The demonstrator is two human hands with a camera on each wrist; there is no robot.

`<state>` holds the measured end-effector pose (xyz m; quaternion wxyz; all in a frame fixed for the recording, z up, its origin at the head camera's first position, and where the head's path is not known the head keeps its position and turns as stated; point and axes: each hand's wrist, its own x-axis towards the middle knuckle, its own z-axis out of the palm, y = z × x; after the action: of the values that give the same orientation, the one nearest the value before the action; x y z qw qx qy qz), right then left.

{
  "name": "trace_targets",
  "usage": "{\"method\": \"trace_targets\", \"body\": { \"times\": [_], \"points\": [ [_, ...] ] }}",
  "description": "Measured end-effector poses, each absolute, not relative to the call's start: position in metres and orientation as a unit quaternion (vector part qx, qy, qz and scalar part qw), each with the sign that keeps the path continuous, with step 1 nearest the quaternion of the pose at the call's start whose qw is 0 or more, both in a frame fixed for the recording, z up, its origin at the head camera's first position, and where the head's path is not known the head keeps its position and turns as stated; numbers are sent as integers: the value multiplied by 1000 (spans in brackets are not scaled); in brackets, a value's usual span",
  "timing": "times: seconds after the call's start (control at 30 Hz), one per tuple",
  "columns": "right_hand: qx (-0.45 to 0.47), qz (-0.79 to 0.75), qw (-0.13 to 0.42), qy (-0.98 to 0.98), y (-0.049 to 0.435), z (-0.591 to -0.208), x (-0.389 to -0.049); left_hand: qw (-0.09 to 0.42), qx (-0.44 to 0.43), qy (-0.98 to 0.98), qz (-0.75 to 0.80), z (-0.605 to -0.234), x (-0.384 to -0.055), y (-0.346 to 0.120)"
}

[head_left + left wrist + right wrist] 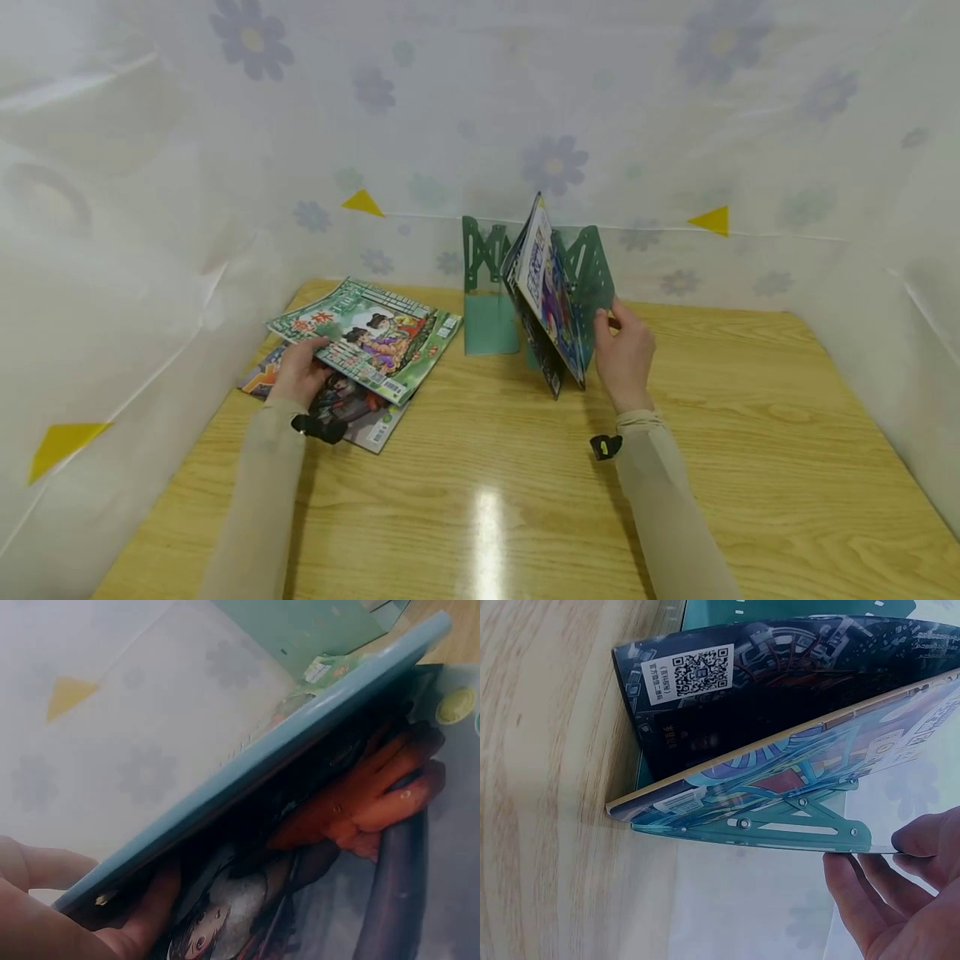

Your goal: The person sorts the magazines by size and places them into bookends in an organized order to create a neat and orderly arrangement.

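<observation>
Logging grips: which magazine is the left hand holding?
The green-covered magazine with two cartoon figures: the left hand pinches its edge. Another magazine lies under it; the standing magazines lean in the green bookend.

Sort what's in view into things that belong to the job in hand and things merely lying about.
Part of the job:
- green-covered magazine, pinched by the left hand
- darker magazine beneath it
- green rack, its end pinched by the right hand
- leaning magazines in the rack

Just around:
- yellow triangles
- flowered sheeting
- wooden table
</observation>
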<state>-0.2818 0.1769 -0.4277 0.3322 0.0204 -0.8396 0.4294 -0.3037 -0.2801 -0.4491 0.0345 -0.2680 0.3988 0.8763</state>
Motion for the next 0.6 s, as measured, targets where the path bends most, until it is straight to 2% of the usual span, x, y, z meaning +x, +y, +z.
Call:
{"method": "trace_targets", "body": {
  "times": [0.37,0.6],
  "points": [
    [16,430,326,-842,176,-427,-282,70,-274,452,846,-450,-305,-294],
    [8,428,321,-845,175,-426,-280,52,-252,506,824,-447,-300,-293]
  ]
}}
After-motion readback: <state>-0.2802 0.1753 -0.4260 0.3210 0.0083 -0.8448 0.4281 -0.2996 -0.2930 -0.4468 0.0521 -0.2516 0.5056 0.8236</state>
